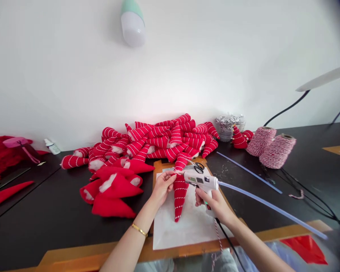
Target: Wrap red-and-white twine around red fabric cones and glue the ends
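Note:
My right hand [212, 204] grips the handle of a white glue gun [201, 180], with a long clear glue stick [272, 207] coming out of its back. The gun's nozzle points left, at the upper end of a red cone with white stitched stripes [180, 194]. The cone lies point towards me on a white sheet [164, 234]. My left hand [164, 184] pinches the cone's upper left edge, close to the nozzle. Black-handled scissors [198, 167] lie just behind the gun.
Striped stuffed cones [158, 141] are heaped against the wall. Plain red cones [113, 192] lie to the left. Two spools of red and white twine [277, 151], a spare glue stick [249, 172] and cables are at the right. A small bottle [52, 147] stands back left.

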A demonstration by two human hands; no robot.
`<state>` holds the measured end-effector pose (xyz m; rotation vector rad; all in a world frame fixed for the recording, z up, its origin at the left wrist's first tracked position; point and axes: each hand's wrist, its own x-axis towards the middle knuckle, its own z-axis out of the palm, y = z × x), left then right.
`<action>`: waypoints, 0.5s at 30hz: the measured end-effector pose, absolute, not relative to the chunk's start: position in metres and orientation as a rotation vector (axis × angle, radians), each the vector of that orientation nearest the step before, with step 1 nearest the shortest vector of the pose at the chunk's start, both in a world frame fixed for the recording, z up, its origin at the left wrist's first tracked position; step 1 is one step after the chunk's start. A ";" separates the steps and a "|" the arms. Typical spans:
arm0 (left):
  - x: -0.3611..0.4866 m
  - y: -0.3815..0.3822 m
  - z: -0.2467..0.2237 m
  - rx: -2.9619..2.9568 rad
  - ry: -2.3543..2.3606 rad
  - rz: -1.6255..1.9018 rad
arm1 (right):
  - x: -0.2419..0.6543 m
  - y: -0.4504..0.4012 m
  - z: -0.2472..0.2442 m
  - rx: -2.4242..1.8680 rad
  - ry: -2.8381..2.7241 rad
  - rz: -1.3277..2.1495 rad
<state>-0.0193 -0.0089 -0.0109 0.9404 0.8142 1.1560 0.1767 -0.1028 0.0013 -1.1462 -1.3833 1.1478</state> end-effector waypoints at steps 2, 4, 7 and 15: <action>-0.020 -0.008 -0.011 0.938 0.822 1.160 | 0.176 -0.104 0.000 -1.144 -1.404 1.147; -0.020 -0.008 -0.011 0.936 0.835 1.164 | 0.174 -0.104 0.001 -1.150 -1.418 1.154; -0.020 -0.008 -0.010 0.935 0.849 1.172 | 0.171 -0.102 0.003 -1.156 -1.413 1.193; -0.021 -0.008 -0.012 0.960 0.852 1.153 | 0.175 -0.096 -0.004 -1.179 -1.407 1.169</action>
